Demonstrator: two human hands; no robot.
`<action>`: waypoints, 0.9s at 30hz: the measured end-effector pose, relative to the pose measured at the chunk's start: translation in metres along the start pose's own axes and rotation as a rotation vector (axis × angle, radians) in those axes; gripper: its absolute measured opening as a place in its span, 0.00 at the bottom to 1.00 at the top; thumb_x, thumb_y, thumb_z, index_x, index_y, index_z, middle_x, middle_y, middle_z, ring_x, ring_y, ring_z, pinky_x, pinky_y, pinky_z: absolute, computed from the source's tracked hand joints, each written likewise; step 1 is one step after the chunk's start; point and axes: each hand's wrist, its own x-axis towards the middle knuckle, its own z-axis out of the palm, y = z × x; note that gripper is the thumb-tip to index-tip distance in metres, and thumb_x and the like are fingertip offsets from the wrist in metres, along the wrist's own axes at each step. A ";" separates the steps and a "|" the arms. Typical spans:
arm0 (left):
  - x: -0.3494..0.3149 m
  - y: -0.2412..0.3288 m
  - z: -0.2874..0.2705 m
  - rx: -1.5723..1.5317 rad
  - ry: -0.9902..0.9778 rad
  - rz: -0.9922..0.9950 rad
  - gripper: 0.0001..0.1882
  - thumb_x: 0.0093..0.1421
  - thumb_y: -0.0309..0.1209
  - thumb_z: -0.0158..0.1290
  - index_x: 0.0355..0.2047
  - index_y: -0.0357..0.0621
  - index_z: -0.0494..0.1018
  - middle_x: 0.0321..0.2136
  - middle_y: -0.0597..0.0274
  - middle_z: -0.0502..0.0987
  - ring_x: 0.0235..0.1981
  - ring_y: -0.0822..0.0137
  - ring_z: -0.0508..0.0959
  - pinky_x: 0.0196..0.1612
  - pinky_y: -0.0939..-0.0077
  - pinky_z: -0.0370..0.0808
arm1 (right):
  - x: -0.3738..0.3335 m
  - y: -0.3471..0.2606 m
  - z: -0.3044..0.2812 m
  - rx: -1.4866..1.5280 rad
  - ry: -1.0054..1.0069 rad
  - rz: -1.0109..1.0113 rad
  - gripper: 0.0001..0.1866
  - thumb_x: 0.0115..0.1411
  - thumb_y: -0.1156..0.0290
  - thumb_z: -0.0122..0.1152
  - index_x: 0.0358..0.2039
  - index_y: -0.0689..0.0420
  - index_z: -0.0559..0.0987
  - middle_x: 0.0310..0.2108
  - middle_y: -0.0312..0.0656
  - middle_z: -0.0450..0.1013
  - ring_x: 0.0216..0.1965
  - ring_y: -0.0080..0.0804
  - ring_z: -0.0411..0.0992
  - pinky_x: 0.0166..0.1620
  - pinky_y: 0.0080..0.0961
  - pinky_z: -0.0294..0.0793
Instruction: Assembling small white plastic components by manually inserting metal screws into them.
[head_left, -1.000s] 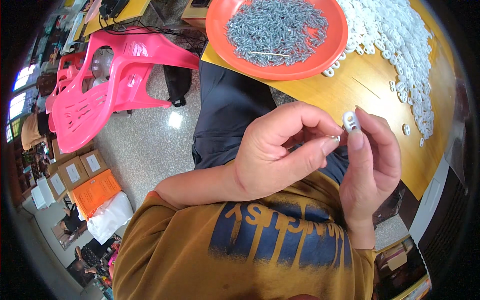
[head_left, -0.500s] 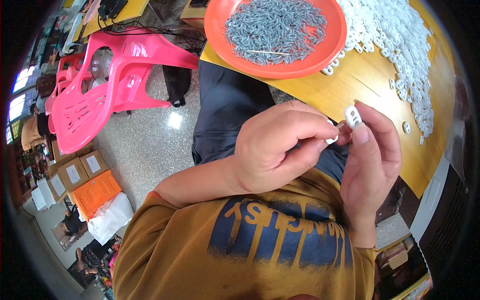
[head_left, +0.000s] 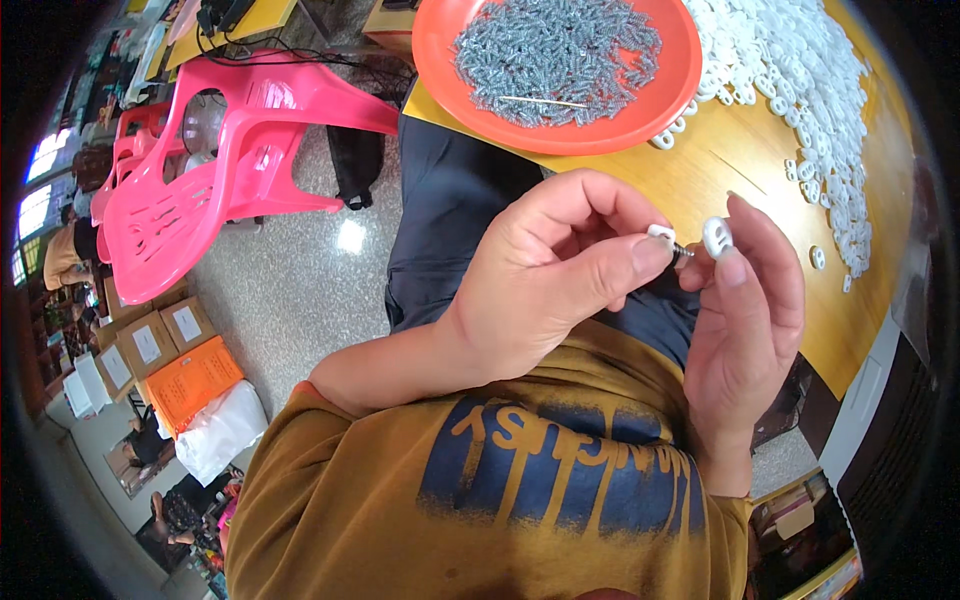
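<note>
My left hand (head_left: 545,270) pinches a small white plastic piece (head_left: 660,232) between thumb and fingers. From beside that piece a short metal spring (head_left: 684,251) sticks out to the right. A white oval plastic piece with two holes (head_left: 717,236) sits upright between the thumb and fingers of my right hand (head_left: 745,310). The two hands face each other above my lap, with a narrow gap between the spring's tip and the oval piece. Beyond them, a round red-orange plate (head_left: 685,85) holds a heap of small metal springs (head_left: 560,55) with a thin pale stick (head_left: 543,101) on top.
A large pile of white two-holed pieces (head_left: 780,60) spreads over the yellow-brown table (head_left: 740,165), right of the plate. One loose piece (head_left: 817,258) lies nearer me. To the left stand a pink plastic chair (head_left: 170,220), cardboard boxes (head_left: 150,345) and a white bag (head_left: 222,435).
My left hand has rolled, its thumb now lying along the top, and more of the spring shows beside its white piece. My right hand has shifted slightly right, still holding the oval piece.
</note>
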 end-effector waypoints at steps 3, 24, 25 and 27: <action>0.000 0.002 0.003 -0.016 0.009 -0.045 0.09 0.55 0.23 0.48 0.37 0.36 0.65 0.25 0.64 0.69 0.21 0.78 0.66 0.24 0.86 0.63 | 0.001 0.003 -0.006 -0.019 -0.088 -0.049 0.13 0.55 0.77 0.49 0.41 0.66 0.71 0.35 0.40 0.69 0.29 0.21 0.65 0.34 0.15 0.66; -0.001 -0.001 0.004 0.001 0.041 -0.052 0.05 0.55 0.23 0.47 0.33 0.36 0.65 0.25 0.59 0.71 0.20 0.76 0.68 0.22 0.86 0.66 | -0.002 -0.001 -0.005 -0.049 -0.178 -0.062 0.16 0.55 0.76 0.49 0.44 0.69 0.69 0.36 0.43 0.68 0.32 0.26 0.67 0.36 0.19 0.66; -0.001 0.000 0.004 0.001 0.045 -0.052 0.05 0.55 0.23 0.47 0.33 0.37 0.65 0.26 0.59 0.71 0.20 0.76 0.68 0.22 0.86 0.66 | -0.002 -0.001 -0.005 -0.049 -0.178 -0.062 0.16 0.55 0.76 0.49 0.44 0.69 0.69 0.36 0.43 0.68 0.32 0.26 0.67 0.36 0.19 0.66; -0.001 -0.001 0.005 0.000 0.050 -0.052 0.05 0.55 0.23 0.47 0.32 0.37 0.65 0.26 0.59 0.71 0.20 0.76 0.68 0.22 0.86 0.66 | -0.003 0.000 -0.005 -0.067 -0.192 -0.083 0.16 0.55 0.76 0.49 0.44 0.68 0.69 0.36 0.42 0.68 0.32 0.26 0.66 0.36 0.19 0.66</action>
